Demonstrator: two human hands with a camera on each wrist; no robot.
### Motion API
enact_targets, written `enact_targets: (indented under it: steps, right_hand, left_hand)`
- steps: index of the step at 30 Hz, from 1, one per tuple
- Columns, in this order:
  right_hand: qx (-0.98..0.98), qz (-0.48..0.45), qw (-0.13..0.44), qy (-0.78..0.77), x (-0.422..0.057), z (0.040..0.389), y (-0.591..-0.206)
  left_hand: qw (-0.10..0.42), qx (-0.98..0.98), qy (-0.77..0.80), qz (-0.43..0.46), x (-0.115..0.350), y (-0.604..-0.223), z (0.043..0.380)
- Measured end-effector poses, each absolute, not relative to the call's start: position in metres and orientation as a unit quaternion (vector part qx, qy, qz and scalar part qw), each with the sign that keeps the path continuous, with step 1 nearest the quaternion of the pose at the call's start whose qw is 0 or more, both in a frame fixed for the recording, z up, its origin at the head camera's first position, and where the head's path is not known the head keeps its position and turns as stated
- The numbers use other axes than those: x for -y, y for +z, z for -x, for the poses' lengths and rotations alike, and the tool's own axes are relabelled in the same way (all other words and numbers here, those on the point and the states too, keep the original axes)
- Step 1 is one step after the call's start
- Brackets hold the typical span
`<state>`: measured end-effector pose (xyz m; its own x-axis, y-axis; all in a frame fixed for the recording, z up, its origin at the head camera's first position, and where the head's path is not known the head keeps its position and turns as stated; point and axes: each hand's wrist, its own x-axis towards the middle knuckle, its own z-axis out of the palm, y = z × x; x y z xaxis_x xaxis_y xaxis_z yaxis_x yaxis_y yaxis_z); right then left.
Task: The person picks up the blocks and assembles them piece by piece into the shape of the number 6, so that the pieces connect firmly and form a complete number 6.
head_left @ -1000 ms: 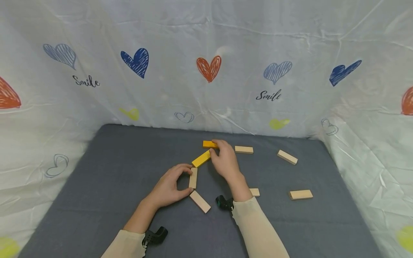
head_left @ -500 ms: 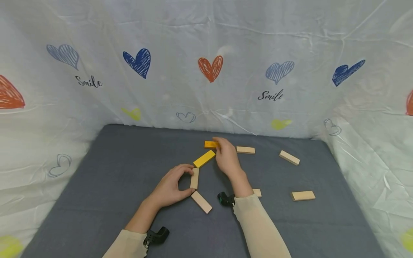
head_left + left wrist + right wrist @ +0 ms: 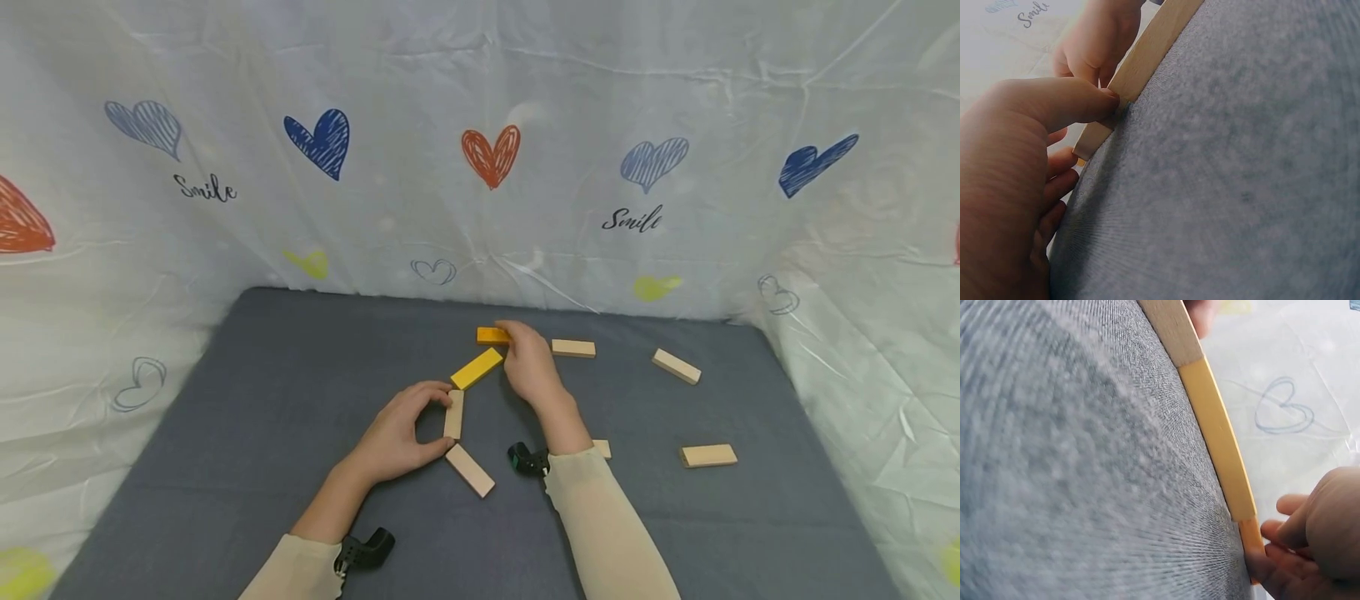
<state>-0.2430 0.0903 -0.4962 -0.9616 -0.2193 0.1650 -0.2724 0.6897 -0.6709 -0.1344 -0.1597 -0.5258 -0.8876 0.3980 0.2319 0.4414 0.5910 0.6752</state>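
In the head view, my left hand (image 3: 401,433) spans a plain wooden block (image 3: 453,415), with the thumb at its near end and fingertips at its far end. A second plain block (image 3: 470,471) angles away from that near end. Beyond the far end lies a yellow block (image 3: 477,368), slanting up to the right. My right hand (image 3: 531,367) holds the right end of an orange block (image 3: 491,335) behind the yellow one, partly covering it. The right wrist view shows the fingers beside this orange block (image 3: 1251,534), which overlaps the yellow block's (image 3: 1219,440) end.
Loose plain blocks lie to the right: one (image 3: 573,348) just past my right hand, one (image 3: 677,366) at the back right, one (image 3: 708,455) farther forward. Another block (image 3: 602,448) is partly hidden by my right forearm. A white printed curtain (image 3: 487,242) borders the dark grey cloth (image 3: 315,350).
My right thumb has left the yellow block and moved back to the orange block's right end. The left hand stays on the plain block. The head view has shifted slightly.
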Motion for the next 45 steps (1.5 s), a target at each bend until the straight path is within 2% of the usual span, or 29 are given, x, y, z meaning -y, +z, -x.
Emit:
enact_targets:
  steps: [17, 45]
  right_hand:
    - [0.934, -0.093, 0.046, 0.343, -0.105, 0.246, -0.496]
    - [0.927, -0.132, 0.042, 0.35, -0.106, 0.244, -0.5]
  left_hand:
    - [0.017, 0.893, -0.388, 0.229, 0.16, -0.525, 0.135]
    - [0.011, 0.894, -0.388, 0.225, 0.16, -0.524, 0.134]
